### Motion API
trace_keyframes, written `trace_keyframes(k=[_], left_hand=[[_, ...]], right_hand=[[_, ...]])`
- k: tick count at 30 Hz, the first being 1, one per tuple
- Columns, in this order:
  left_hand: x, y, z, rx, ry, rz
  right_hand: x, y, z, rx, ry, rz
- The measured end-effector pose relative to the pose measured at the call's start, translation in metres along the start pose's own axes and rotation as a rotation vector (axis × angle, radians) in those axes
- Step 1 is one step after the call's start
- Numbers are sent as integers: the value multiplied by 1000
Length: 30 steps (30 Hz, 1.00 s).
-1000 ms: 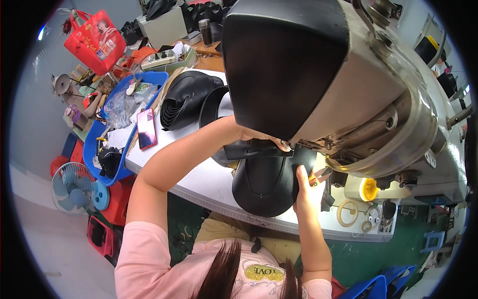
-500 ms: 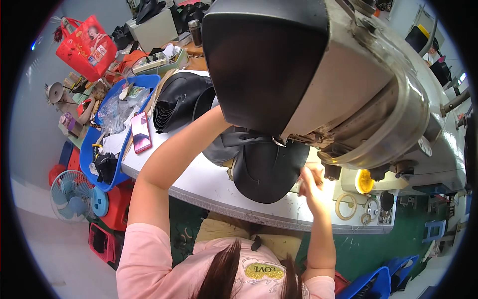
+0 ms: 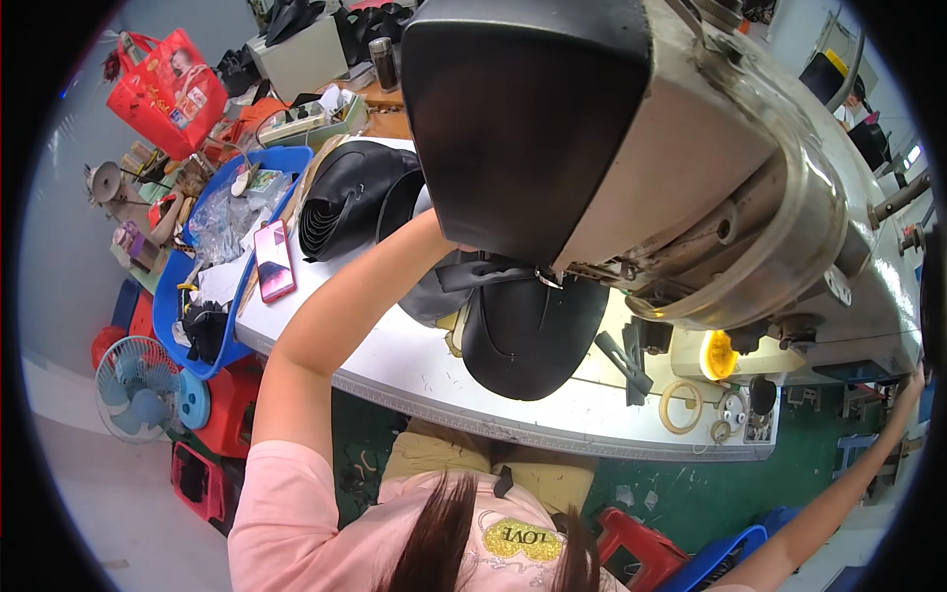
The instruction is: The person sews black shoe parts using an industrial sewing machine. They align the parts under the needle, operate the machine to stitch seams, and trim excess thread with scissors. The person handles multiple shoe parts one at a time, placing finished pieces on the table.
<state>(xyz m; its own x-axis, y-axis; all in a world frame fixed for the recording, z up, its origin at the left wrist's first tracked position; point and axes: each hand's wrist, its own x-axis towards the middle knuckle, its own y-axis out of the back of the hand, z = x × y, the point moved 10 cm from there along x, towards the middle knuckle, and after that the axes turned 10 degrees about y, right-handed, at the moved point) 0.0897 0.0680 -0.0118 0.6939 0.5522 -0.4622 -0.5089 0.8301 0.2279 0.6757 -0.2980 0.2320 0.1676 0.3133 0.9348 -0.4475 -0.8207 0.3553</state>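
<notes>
A big grey sewing machine with a black front fills the upper right. Under its head a dark rounded leather piece lies on the white table. My left forearm reaches up to that piece, but my left hand is hidden behind the machine's black front. My right arm stretches far out to the right. My right hand is small at the picture's rim, by the machine's right end, and its fingers cannot be made out.
A stack of curved black pieces and a pink phone lie at the table's left. A blue basket of odds and ends hangs off the left edge, above a small fan. A tape ring lies front right. A red bag sits far left.
My right hand has left the leather piece's right edge and swung far out to the right. My left arm stays under the machine head.
</notes>
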Motion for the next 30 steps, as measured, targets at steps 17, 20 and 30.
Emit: trace_keyframes(k=[17, 20, 30], left_hand=[[24, 11, -6, -149, -13, 6], [30, 9, -8, -171, -14, -16], [22, -2, -10, -135, -30, -65]], right_hand=[[-99, 4, -16, 436, -391, 72], [-164, -13, -3, 550, -319, 168], [-212, 30, -342, 399, 292, -258]])
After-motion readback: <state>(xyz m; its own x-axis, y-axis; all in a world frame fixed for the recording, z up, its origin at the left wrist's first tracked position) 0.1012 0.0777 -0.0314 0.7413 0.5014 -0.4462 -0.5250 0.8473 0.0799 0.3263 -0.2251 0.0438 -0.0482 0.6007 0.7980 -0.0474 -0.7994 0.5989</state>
